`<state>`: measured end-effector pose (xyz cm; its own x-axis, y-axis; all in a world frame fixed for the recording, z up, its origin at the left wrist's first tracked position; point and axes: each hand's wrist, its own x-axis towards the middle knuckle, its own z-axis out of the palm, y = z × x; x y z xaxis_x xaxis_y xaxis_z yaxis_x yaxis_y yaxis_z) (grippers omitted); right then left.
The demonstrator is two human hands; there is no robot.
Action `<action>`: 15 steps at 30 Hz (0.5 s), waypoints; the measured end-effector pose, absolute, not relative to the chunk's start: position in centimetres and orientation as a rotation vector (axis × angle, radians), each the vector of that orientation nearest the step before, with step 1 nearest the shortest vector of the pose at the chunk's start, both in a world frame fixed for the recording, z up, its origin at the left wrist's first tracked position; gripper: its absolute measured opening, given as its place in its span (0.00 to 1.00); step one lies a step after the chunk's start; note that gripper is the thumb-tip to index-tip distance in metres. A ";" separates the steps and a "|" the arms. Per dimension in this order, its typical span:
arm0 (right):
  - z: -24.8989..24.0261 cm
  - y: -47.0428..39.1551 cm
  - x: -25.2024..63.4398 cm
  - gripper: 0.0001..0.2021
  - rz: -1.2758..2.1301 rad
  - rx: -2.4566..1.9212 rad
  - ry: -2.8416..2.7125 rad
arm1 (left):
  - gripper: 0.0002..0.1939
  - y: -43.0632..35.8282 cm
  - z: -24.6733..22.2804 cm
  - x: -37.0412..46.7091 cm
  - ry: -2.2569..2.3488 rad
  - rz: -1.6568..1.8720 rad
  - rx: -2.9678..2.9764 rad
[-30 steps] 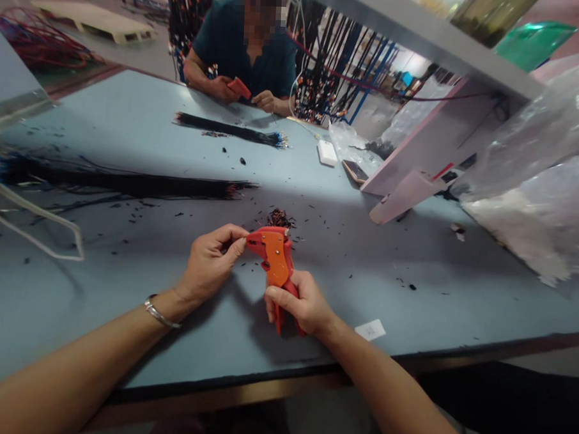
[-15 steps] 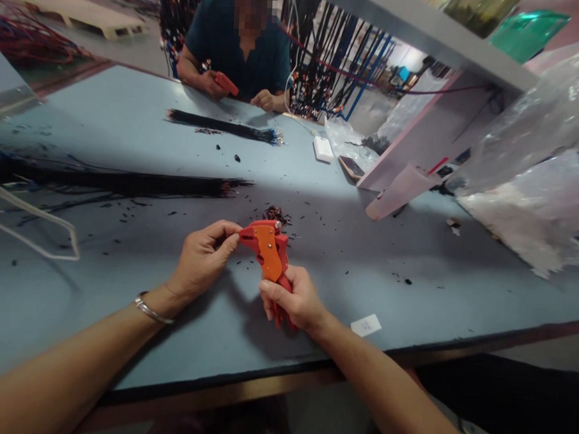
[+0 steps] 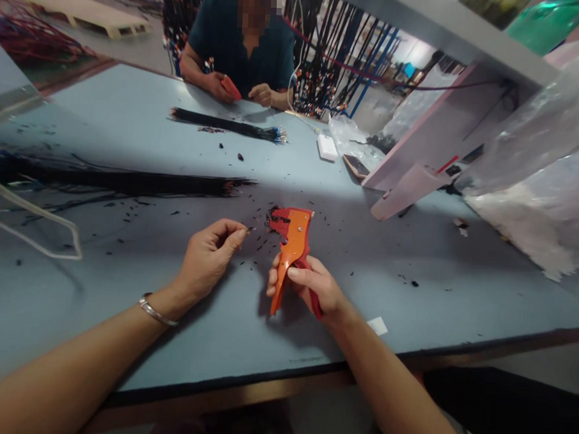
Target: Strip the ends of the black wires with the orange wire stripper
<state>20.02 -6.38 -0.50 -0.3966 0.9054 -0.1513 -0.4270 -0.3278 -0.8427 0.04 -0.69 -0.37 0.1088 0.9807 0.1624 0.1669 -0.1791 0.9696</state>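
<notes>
My right hand is wrapped round the handles of an orange and red wire stripper, whose jaws point left and whose handles are spread apart. To its left, my left hand pinches a thin dark wire with a short end sticking out past the fingertips. A gap lies between that wire end and the tool's jaws. Small dark offcuts lie in a heap behind the jaws, partly hidden by them. Beyond my left hand a long bundle of black wires rests on the table.
Across the table a co-worker holds a red tool. A second wire bundle, a white box and a phone lie on the far side. A shelf panel and plastic bags stand at right.
The wire stripper has moved right, away from my left hand, and its handles have spread apart. The wire end now shows free at my left fingertips.
</notes>
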 end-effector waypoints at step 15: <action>0.3 -7.0 18.9 0.19 1.731 -0.914 -1.272 | 0.09 -1.3 0.8 -0.2 1.271 1.273 1.659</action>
<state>18.87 -7.02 0.31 -0.4325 0.8963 -0.0977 -0.1747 -0.1896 -0.9662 -0.15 -1.34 0.77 0.0442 0.9557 0.2910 0.2899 -0.2910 0.9117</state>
